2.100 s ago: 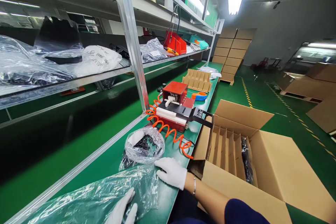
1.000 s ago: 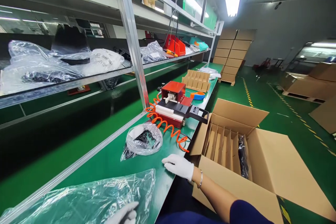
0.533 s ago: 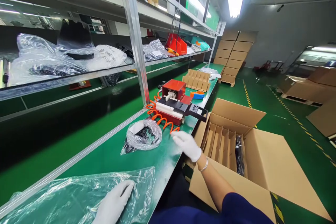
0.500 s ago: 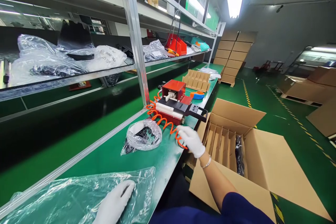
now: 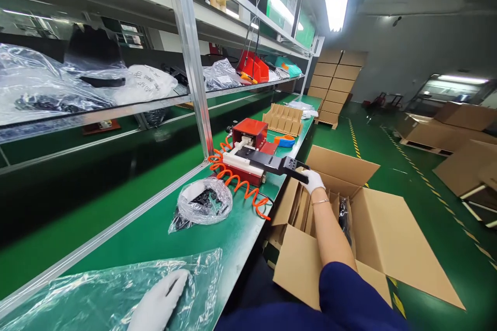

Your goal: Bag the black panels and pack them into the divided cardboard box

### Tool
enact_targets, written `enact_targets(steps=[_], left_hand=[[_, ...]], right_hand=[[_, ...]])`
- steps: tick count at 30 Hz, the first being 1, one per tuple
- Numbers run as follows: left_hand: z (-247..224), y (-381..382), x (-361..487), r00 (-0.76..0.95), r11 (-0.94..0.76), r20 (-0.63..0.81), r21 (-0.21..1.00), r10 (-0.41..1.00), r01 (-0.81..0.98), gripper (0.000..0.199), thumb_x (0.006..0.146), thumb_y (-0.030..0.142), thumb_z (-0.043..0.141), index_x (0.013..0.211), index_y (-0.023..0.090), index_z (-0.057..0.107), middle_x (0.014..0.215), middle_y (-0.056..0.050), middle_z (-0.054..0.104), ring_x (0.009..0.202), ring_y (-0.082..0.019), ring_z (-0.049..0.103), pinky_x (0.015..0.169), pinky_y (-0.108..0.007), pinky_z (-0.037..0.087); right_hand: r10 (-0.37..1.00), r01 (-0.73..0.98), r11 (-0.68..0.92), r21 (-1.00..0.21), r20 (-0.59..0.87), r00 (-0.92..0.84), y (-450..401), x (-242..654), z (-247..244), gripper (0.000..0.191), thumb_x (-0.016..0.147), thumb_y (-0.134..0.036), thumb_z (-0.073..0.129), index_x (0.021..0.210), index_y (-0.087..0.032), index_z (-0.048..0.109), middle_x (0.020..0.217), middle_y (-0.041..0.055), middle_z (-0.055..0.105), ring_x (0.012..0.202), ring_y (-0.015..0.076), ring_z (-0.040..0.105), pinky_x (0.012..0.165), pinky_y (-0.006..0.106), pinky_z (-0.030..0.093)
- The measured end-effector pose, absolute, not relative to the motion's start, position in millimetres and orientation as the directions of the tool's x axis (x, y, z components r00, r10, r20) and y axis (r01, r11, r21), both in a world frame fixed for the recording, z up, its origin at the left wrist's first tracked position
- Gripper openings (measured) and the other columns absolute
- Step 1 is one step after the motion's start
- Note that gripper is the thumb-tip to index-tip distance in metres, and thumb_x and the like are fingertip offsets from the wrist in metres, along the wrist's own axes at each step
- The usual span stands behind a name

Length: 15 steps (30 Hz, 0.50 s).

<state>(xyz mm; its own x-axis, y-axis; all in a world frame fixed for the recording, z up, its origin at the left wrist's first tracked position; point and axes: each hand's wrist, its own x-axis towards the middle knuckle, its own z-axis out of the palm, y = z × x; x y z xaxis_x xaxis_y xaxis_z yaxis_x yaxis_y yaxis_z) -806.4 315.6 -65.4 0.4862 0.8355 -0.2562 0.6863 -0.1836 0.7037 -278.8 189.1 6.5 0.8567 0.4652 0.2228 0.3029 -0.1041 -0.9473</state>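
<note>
My right hand (image 5: 313,181), in a white glove, is closed around the looped end of a long black plastic part (image 5: 267,159). This part lies across the white bed of a red bench fixture (image 5: 248,132), its looped end jutting past the bench edge. My left hand (image 5: 159,300), also gloved, rests on a large clear plastic bag (image 5: 97,289) at the near end of the bench. Its thumb and fingers are drawn together on the film; the fingertips are partly hidden. A coiled orange air hose (image 5: 248,190) runs in front of the fixture.
A clear bag of small black parts (image 5: 205,201) lies on the green bench (image 5: 155,238). Beside the bench stands an open carton (image 5: 399,238) with cardboard dividers and a wrapped black item. A tape roll (image 5: 285,141) sits behind the fixture. A metal post (image 5: 190,57) supports the shelves.
My right hand has moved from beside the orange hose, forward and right, and has taken hold of the black part's looped end. My left hand stays on the bag. The view has shifted slightly.
</note>
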Motion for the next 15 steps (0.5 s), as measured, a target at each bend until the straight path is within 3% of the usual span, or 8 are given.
enact_targets(steps=[4,8,12,15], left_hand=[[-65,314,-808,0.471,-0.144,-0.28,0.717,0.837,0.682,0.05,0.086,0.054,0.038,0.105,0.023,0.072,0.129,-0.005,0.069,0.124,-0.027,0.06,0.117,-0.042,0.037],[-57,311,-805,0.45,-0.1,-0.307,0.726,0.838,0.681,0.05,0.083,0.056,0.04,0.101,0.023,0.072,0.128,-0.006,0.069,0.125,-0.029,0.059,0.118,-0.043,0.036],[-41,315,-810,0.392,-0.006,-0.357,0.733,0.848,0.681,0.05,0.079,0.056,0.042,0.104,0.024,0.072,0.127,-0.005,0.069,0.126,-0.029,0.06,0.117,-0.043,0.037],[-18,324,-823,0.299,-0.082,-0.17,0.733,0.939,0.675,0.057,0.081,0.062,0.044,0.12,0.026,0.065,0.135,-0.005,0.065,0.127,-0.03,0.059,0.116,-0.047,0.038]], right_hand=[[0.367,0.195,-0.081,-0.977,0.153,0.918,141,-264,11,0.026,0.092,-0.039,0.065,0.085,-0.015,0.065,0.079,0.0003,0.064,0.072,0.0135,0.061,0.072,0.032,0.053],[0.277,0.144,0.036,-0.989,0.149,0.949,130,-271,22,0.026,0.074,-0.036,0.072,0.088,-0.016,0.064,0.062,-0.0061,0.052,0.052,0.0095,0.048,0.052,0.024,0.044],[0.262,0.207,0.215,-0.955,0.261,0.929,123,-289,58,0.06,0.057,-0.028,0.071,0.116,-0.02,0.063,0.068,-0.0081,0.05,0.052,0.0066,0.043,0.047,0.02,0.04],[0.384,0.277,0.336,-0.9,0.4,0.832,113,-307,97,0.076,0.058,-0.024,0.073,0.132,-0.024,0.058,0.072,-0.0077,0.052,0.049,0.0051,0.04,0.044,0.02,0.038]])
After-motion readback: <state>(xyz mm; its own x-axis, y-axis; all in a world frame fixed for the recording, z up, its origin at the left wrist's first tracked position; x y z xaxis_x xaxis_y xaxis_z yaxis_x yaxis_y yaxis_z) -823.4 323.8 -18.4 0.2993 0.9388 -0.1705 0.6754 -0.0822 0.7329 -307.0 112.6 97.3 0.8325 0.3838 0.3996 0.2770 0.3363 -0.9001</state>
